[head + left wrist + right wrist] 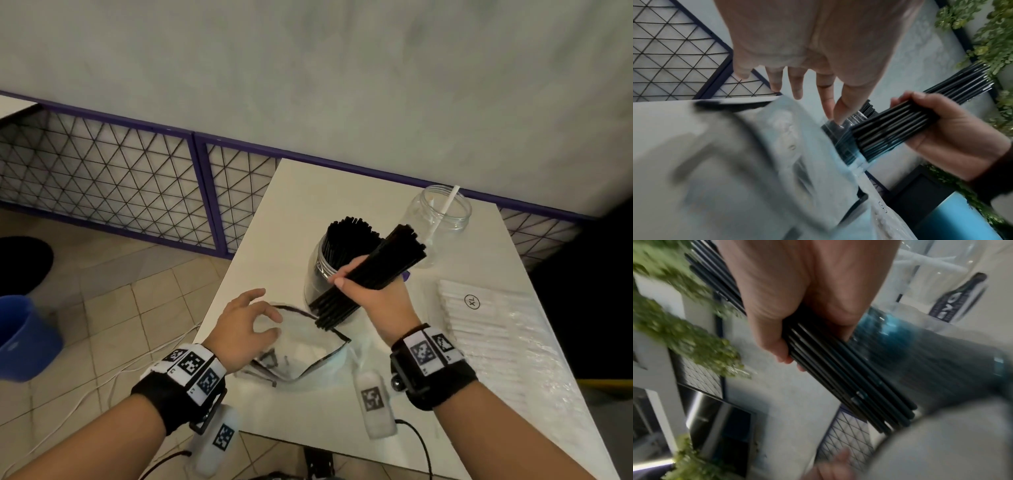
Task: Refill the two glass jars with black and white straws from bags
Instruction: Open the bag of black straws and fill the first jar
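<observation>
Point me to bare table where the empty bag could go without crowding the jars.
Bare table lies at the far left corner, beyond the jar of black straws and left of the near-empty jar. The right side is taken by the white straw pack; the near edge holds the empty bag.

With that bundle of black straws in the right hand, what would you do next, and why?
Probably tip the bundle of black straws upright and lower it into the near jar. The right hand grips it slanted just above that jar, which already holds black straws.
</observation>
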The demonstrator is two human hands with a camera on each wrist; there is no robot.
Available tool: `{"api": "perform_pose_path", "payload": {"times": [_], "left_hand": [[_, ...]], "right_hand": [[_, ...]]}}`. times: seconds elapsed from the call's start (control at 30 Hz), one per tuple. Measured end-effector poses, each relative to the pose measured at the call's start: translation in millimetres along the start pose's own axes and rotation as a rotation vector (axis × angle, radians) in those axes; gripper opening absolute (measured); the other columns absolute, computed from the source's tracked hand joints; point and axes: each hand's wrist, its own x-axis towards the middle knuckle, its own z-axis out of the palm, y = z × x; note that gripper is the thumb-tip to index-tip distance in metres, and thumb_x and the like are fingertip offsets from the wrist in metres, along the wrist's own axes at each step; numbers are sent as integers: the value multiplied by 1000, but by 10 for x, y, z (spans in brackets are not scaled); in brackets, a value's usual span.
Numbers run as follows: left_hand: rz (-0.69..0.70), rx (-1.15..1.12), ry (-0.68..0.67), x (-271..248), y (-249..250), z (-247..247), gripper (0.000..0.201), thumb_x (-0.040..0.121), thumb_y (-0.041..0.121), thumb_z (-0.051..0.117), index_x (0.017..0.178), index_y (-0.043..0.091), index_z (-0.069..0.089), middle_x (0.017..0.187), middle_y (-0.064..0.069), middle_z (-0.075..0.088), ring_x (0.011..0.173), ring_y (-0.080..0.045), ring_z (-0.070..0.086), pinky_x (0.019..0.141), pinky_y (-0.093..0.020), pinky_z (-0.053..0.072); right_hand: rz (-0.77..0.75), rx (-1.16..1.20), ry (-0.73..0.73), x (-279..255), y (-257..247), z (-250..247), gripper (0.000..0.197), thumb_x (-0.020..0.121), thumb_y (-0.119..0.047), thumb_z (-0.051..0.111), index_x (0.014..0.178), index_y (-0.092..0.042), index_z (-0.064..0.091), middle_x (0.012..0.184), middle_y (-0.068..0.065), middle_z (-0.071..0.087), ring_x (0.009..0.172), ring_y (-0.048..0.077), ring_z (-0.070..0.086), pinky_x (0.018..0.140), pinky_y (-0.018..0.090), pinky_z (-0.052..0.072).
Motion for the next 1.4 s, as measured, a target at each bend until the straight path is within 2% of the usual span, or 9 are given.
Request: {"api": "perform_pose_path", "payload": {"times": [0.07, 0.17, 0.33, 0.47, 0.63, 0.93, 1.1, 1.27, 1.4], "left_hand": [[31, 17, 0, 35, 83, -21, 24, 61, 54, 53, 85, 52, 57, 140, 13, 34, 134, -15, 30, 112, -34, 23], [112, 74, 18, 130, 255, -43, 43, 60, 58, 47, 104, 56, 46, 143, 13, 34, 134, -14, 29, 112, -30, 22], [285, 210, 45, 367, 557, 8, 65, 70, 48, 43, 134, 37, 44, 146, 8, 34, 135, -19, 29, 112, -35, 25], [381, 391, 59, 537, 754, 66, 61, 79, 36, 52, 138, 34, 41, 146, 7, 34, 134, -23, 31, 110, -42, 28], [330, 553, 0, 577, 782, 106, 57, 89, 32, 53, 143, 36, 32, 152, 11, 24, 138, -17, 29, 117, -46, 14], [318, 511, -55, 572, 769, 55, 62, 89, 33, 53, 145, 39, 27, 152, 15, 20, 136, -13, 34, 116, -46, 10], [312, 464, -63, 579, 743, 61, 62, 88, 33, 54, 144, 41, 28, 151, 17, 20, 135, -11, 35, 116, -48, 10], [311, 449, -59, 582, 752, 66, 62, 88, 33, 54, 144, 39, 28, 152, 18, 19, 136, -7, 33, 116, -47, 10], [306, 445, -69, 573, 743, 68, 63, 89, 34, 54, 145, 39, 26, 153, 18, 16, 136, -7, 33, 116, -47, 9]], "right_hand": [[-73, 37, 6, 74, -220, -108, 28, 79, 4, 69, 71, -23, 71, 86, 12, 71, 96, 33, 66, 93, 41, 51], [-125, 72, 13, 245, -430, -265, 31, 80, 5, 68, 70, -24, 72, 81, 4, 72, 95, 34, 66, 94, 45, 50], [-104, 39, 8, 581, -497, -357, 22, 77, -1, 70, 68, -21, 72, 81, 7, 71, 91, 29, 66, 92, 43, 50], [-90, -40, -30, 783, -467, -377, 18, 76, -6, 71, 68, -22, 72, 81, 8, 70, 89, 29, 67, 91, 44, 52], [-26, -194, -76, 930, -378, -421, 7, 78, -9, 74, 76, -15, 72, 86, 6, 73, 91, 24, 69, 89, 39, 53], [36, -282, 4, 873, -107, -348, 14, 77, -18, 76, 87, -10, 70, 88, 2, 72, 84, 10, 69, 78, 25, 55], [83, -284, -48, 938, -141, -389, 18, 75, -21, 79, 88, -10, 72, 91, 4, 73, 89, 16, 69, 85, 34, 55], [90, -339, -84, 937, -155, -384, 16, 77, -20, 78, 88, -11, 72, 88, 1, 73, 85, 11, 69, 80, 27, 55], [73, -401, -66, 905, -23, -297, 29, 68, -32, 81, 92, -18, 70, 90, 0, 71, 88, 11, 68, 82, 32, 55]]}}
